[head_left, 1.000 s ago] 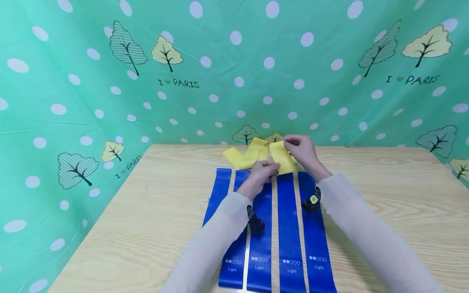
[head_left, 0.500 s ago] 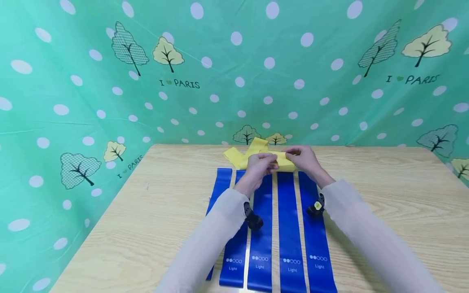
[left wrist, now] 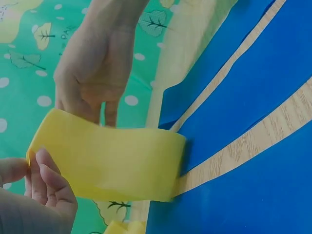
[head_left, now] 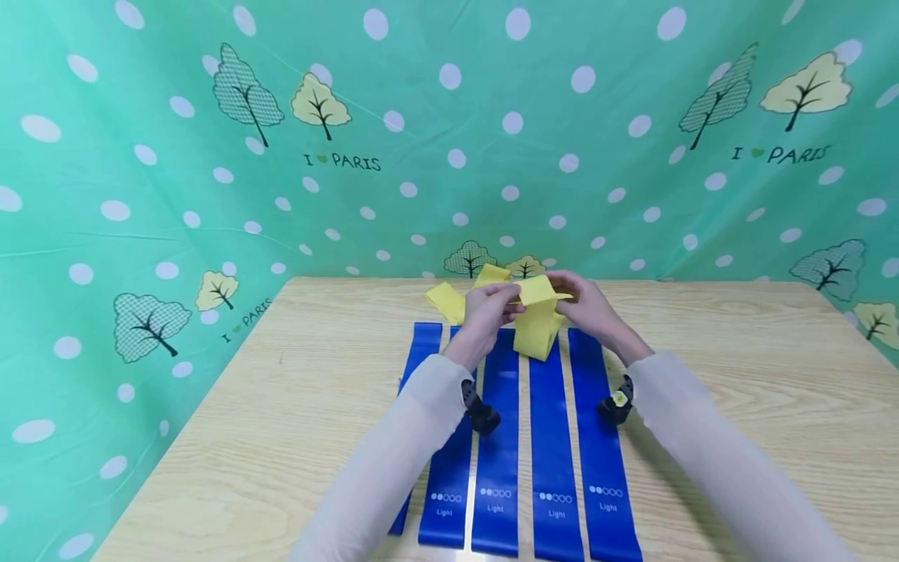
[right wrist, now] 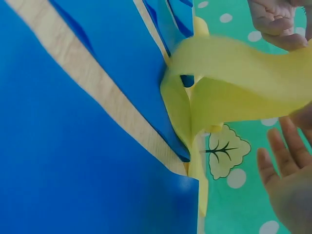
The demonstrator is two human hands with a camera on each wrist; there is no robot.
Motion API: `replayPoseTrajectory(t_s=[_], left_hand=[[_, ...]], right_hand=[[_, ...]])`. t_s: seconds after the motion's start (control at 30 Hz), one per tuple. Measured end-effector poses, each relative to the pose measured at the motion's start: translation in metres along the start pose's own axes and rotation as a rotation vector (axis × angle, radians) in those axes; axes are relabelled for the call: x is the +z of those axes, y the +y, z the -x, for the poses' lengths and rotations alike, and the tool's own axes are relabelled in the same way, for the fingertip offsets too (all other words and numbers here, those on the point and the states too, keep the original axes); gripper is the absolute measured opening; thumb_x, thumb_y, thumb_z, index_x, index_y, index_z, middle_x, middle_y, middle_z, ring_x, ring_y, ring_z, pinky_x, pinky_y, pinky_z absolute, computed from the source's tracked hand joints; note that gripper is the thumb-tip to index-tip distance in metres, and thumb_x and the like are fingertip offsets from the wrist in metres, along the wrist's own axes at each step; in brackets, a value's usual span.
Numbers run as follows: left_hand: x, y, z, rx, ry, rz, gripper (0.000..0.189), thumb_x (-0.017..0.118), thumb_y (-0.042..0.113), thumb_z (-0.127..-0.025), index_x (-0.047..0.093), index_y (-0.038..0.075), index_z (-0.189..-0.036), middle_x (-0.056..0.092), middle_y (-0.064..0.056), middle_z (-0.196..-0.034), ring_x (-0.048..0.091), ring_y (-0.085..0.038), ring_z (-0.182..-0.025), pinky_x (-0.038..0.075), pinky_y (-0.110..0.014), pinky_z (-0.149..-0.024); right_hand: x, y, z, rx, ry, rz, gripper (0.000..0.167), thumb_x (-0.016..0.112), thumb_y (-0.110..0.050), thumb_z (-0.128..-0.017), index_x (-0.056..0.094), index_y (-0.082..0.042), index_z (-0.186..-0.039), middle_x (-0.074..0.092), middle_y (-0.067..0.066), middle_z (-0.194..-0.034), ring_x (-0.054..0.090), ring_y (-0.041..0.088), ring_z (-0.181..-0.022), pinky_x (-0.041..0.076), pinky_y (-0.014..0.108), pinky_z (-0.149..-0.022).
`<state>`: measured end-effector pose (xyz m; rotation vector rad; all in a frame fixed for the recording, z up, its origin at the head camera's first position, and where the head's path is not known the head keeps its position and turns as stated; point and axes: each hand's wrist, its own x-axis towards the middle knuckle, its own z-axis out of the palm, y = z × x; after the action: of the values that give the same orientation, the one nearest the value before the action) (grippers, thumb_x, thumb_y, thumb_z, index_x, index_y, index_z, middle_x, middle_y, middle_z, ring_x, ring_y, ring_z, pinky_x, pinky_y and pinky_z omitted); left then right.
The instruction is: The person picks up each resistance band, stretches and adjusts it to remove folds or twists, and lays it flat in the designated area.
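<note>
A yellow resistance band point(head_left: 537, 324) hangs in a loop between both hands, raised over the far ends of the blue resistance bands point(head_left: 557, 437). My left hand point(head_left: 485, 316) pinches its upper left edge between thumb and fingers; the left wrist view shows this grip on the yellow band point(left wrist: 112, 158) closely. At the other side my right hand point(head_left: 593, 312) holds the band's edge with thumb and forefinger, partly hidden behind it. In the right wrist view the other fingers point(right wrist: 282, 156) of that hand are spread out.
More yellow band material point(head_left: 445, 300) lies bunched at the table's far edge, left of the held loop. Several blue bands marked "Light" lie side by side lengthwise on the wooden table point(head_left: 281, 421). A green dotted cloth point(head_left: 449, 140) hangs just behind.
The yellow band was first held up flat, then lowered and folded down; now it is lifted again as an open loop, its lower end hanging toward the blue bands.
</note>
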<state>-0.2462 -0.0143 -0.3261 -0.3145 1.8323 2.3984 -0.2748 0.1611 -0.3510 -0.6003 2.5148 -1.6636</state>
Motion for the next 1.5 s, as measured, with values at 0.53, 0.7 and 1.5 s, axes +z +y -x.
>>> replayPoseTrajectory(t_s=[0.53,0.7,1.5], left_hand=[[-0.008,0.001,0.002,-0.020,0.016,0.012,0.025,0.061,0.009,-0.091,0.063,-0.005,-0.112,0.063,-0.001,-0.073,0.058,-0.007,-0.055,0.043,-0.016,-0.053],[-0.012,-0.003,0.003,-0.034,0.012,-0.010,0.025,0.060,0.010,-0.091,0.063,-0.004,-0.111,0.064,-0.002,-0.075,0.059,-0.008,-0.058,0.043,-0.017,-0.054],[-0.033,-0.003,0.015,0.388,-0.197,-0.614,0.032,0.065,0.022,-0.091,0.063,0.007,-0.119,0.064,-0.009,-0.115,0.060,-0.023,-0.100,0.052,-0.027,-0.078]], right_hand=[[0.004,-0.004,0.009,-0.235,0.040,-0.004,0.042,0.071,-0.003,-0.083,0.057,0.001,-0.123,0.045,0.021,-0.137,0.039,0.036,-0.129,0.037,0.062,-0.099],[0.008,-0.005,0.010,-0.241,0.086,0.080,0.021,0.071,-0.007,-0.085,0.067,0.001,-0.104,0.054,0.022,-0.127,0.046,0.034,-0.119,0.041,0.060,-0.091],[0.018,-0.025,0.017,-0.189,0.057,0.021,0.019,0.064,-0.011,-0.091,0.068,0.003,-0.102,0.067,0.021,-0.104,0.062,0.002,-0.082,0.053,0.018,-0.072]])
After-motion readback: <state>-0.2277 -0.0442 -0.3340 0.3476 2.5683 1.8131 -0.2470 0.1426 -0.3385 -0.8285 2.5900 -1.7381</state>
